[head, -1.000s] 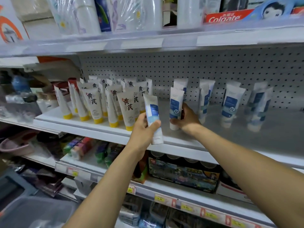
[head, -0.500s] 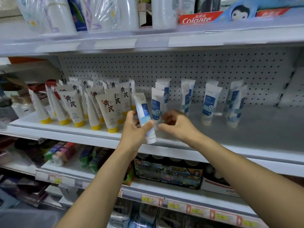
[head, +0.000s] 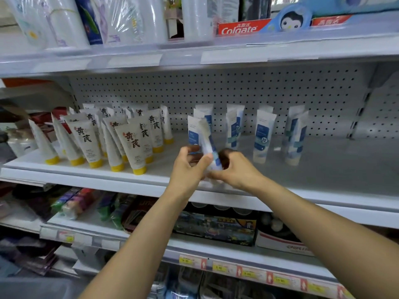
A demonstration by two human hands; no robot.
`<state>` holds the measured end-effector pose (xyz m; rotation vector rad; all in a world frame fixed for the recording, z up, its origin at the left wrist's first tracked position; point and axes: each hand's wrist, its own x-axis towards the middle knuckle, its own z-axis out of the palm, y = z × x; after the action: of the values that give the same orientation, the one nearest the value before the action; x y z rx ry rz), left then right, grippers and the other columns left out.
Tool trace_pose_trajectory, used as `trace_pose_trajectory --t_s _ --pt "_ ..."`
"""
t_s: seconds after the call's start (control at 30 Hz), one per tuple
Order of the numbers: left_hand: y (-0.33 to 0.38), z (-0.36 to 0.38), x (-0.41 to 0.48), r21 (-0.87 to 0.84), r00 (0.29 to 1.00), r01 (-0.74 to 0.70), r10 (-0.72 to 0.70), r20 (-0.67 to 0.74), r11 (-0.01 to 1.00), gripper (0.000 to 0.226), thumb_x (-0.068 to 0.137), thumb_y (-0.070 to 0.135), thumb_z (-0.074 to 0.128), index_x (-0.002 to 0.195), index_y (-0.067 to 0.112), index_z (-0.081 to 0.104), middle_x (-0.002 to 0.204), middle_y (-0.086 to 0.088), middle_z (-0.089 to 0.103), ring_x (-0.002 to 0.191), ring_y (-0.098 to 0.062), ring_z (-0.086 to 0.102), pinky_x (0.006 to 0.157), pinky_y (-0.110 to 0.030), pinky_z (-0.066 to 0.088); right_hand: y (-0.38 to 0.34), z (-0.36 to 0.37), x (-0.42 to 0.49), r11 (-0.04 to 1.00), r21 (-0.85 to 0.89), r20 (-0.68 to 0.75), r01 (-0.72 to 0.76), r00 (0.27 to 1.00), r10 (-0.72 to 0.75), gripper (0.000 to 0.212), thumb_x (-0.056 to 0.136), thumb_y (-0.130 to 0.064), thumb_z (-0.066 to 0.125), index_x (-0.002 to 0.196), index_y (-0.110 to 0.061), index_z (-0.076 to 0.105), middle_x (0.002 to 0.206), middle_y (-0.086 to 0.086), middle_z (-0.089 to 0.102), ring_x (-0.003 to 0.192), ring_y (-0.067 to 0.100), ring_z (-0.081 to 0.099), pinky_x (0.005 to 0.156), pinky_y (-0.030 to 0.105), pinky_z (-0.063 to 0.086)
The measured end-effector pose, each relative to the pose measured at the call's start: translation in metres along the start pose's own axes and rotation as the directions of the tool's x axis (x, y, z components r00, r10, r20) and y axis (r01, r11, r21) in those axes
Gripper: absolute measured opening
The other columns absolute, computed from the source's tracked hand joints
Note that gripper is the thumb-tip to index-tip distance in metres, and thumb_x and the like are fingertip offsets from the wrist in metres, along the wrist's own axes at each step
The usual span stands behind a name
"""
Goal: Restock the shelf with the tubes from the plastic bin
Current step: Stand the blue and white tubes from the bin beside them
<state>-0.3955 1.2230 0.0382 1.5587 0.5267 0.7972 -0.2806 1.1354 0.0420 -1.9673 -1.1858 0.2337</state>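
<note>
Tube (head: 207, 147) between both hands

Tubes standing in two groups on the middle shelf (head: 323, 169).
Capped tubes (head: 129, 145) crowd the left; label tubes (head: 262, 137) stand in rows to their right, before the pegboard (head: 280, 91). Both hands meet at the front edge.

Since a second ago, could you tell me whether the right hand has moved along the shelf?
Yes. The right hand has pulled back from the standing blue-labelled tube toward the shelf's front edge, meeting the left hand on the held tube.
</note>
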Motion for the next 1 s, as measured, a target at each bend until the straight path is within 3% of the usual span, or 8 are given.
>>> trace_pose_trajectory --t_s 0.13,0.23,0.33,0.8,0.9,1.0 --pt "-0.001 -0.018 0.007 0.22 0.999 -0.03 0.035 -0.019 0.975 0.02 0.089 0.034 0.064 0.104 0.024 0.056 0.101 0.0 0.065 0.096 -0.016 0.063 0.085 -0.045 0.056 0.021 -0.005 0.014 0.991 0.054 -0.109 -0.126 0.985 0.131 0.044 0.069 -0.03 0.081 0.102 -0.022 0.052 0.1 -0.002 0.065 0.09 0.019 0.063 0.082 0.034 0.053" --pt "-0.006 -0.029 0.012 0.414 0.992 -0.103 0.125 -0.025 0.904 0.012 0.088 0.03 0.066 0.094 0.022 0.059 0.085 0.008 0.062 0.08 -0.008 0.059 0.078 -0.032 0.054 0.027 -0.007 0.022 0.98 0.064 -0.147 -0.189 0.969 0.197 0.054 0.066 -0.03 0.083 0.105 -0.022 0.048 0.104 -0.003 0.063 0.093 0.02 0.062 0.084 0.036 0.052" --pt "-0.008 -0.032 0.013 0.519 0.985 -0.132 0.17 -0.026 0.845 0.012 0.089 0.026 0.064 0.097 0.017 0.061 0.085 0.008 0.061 0.076 -0.002 0.055 0.073 -0.021 0.047 0.03 -0.004 0.03 0.971 0.022 -0.166 -0.236 0.957 0.237 0.058 0.064 -0.033 0.083 0.108 -0.02 0.046 0.107 -0.002 0.062 0.093 0.022 0.062 0.081 0.035 0.051" --pt "-0.017 -0.036 0.01 0.64 0.993 -0.092 0.114 0.007 0.763 0.015 0.089 0.032 0.062 0.099 0.02 0.06 0.087 0.011 0.061 0.085 -0.012 0.058 0.082 -0.037 0.052 0.034 0.003 0.032 0.952 0.033 -0.134 -0.303 0.943 0.305 0.068 0.072 -0.035 0.079 0.122 -0.016 0.037 0.126 0.003 0.056 0.106 0.026 0.059 0.089 0.038 0.05" --pt "-0.017 -0.036 0.002 0.66 0.993 -0.094 0.114 0.013 0.746 0.016 0.09 0.032 0.061 0.103 0.022 0.06 0.088 0.012 0.061 0.086 -0.014 0.059 0.084 -0.039 0.052 0.037 -0.002 0.018 0.954 0.034 -0.159 -0.297 0.941 0.299 0.06 0.08 -0.039 0.072 0.122 -0.015 0.038 0.121 0.006 0.055 0.104 0.028 0.059 0.087 0.037 0.048" --pt "-0.021 -0.036 -0.011 0.65 0.995 -0.086 0.104 0.01 0.755 0.018 0.09 0.035 0.06 0.104 0.024 0.06 0.092 0.013 0.063 0.083 -0.014 0.061 0.083 -0.042 0.054 0.038 -0.005 -0.006 0.97 -0.078 -0.177 -0.232 0.96 0.216 0.038 0.084 -0.035 0.066 0.11 -0.017 0.043 0.101 0.005 0.059 0.097 0.031 0.061 0.081 0.038 0.051"
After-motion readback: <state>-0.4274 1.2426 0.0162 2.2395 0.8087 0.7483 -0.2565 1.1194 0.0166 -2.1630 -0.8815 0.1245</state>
